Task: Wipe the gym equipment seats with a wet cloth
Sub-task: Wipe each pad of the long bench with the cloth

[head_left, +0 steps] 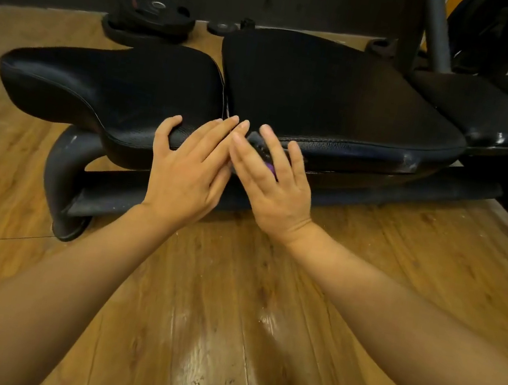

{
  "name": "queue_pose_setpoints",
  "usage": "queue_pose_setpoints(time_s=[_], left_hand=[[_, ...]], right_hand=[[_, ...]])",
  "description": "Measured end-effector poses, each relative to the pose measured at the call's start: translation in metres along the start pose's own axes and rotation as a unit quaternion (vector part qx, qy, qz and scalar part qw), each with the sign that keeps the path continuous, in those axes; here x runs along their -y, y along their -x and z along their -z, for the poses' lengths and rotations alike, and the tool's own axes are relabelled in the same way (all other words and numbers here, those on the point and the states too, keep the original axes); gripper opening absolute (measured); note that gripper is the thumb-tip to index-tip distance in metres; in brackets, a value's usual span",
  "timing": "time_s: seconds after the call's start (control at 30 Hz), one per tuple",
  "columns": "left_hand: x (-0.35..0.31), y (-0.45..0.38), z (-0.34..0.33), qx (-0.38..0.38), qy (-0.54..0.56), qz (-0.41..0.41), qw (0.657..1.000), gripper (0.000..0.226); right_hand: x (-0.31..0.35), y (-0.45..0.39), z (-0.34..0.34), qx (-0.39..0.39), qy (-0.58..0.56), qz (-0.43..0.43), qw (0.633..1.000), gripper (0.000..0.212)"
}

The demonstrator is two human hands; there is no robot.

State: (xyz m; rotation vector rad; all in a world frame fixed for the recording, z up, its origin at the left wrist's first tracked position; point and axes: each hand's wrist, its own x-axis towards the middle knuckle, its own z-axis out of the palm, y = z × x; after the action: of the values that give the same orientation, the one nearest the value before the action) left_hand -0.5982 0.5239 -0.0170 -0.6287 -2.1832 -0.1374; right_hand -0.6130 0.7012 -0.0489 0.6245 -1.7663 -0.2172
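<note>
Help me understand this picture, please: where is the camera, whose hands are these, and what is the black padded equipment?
The camera sits on a person's head, looking forward and down, so both bare arms reach in from the bottom. The black padding is a gym bench: a contoured seat pad beside a wider flat pad, over a wooden floor. Weight plates lie behind. The left hand rests on the seat pad's front edge with fairly straight fingers. The right hand is at the flat pad's edge; something dark with a purple bit shows between its fingers, too hidden to identify.

Both forearms reach forward, left hand (188, 165) and right hand (269, 180) with fingers straight, fingertips touching.
</note>
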Motion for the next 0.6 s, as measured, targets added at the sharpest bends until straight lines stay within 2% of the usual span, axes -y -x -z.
queue_pose_setpoints(time_s=[0.13,0.2,0.33,0.4,0.47,0.53,0.6], left_hand=[[-0.001,0.001,0.001,0.008,0.001,0.009,1.000,0.046],[-0.003,0.001,0.000,0.009,0.009,0.020,1.000,0.046],[-0.009,-0.001,0.000,0.003,0.020,0.038,0.999,0.046],[-0.015,-0.002,-0.001,0.002,0.037,0.045,0.998,0.047],[-0.020,-0.001,-0.002,0.001,0.063,0.058,0.996,0.048],[-0.025,-0.002,-0.004,0.003,0.082,0.070,0.994,0.049],[-0.027,-0.002,-0.004,0.009,0.088,0.069,0.994,0.050]], right_hand=[[-0.022,0.008,0.004,-0.014,-0.006,0.081,0.997,0.052],[-0.048,0.024,0.009,-0.012,-0.020,0.066,0.998,0.060],[-0.100,0.059,0.026,0.049,-0.069,-0.121,0.989,0.069],[-0.093,0.056,0.028,0.063,-0.100,-0.221,0.968,0.064],[-0.070,0.045,0.025,0.040,-0.122,-0.286,0.950,0.054],[-0.050,0.028,0.024,0.033,-0.122,-0.256,0.958,0.050],[-0.035,0.017,0.022,0.042,-0.103,-0.162,0.981,0.047]])
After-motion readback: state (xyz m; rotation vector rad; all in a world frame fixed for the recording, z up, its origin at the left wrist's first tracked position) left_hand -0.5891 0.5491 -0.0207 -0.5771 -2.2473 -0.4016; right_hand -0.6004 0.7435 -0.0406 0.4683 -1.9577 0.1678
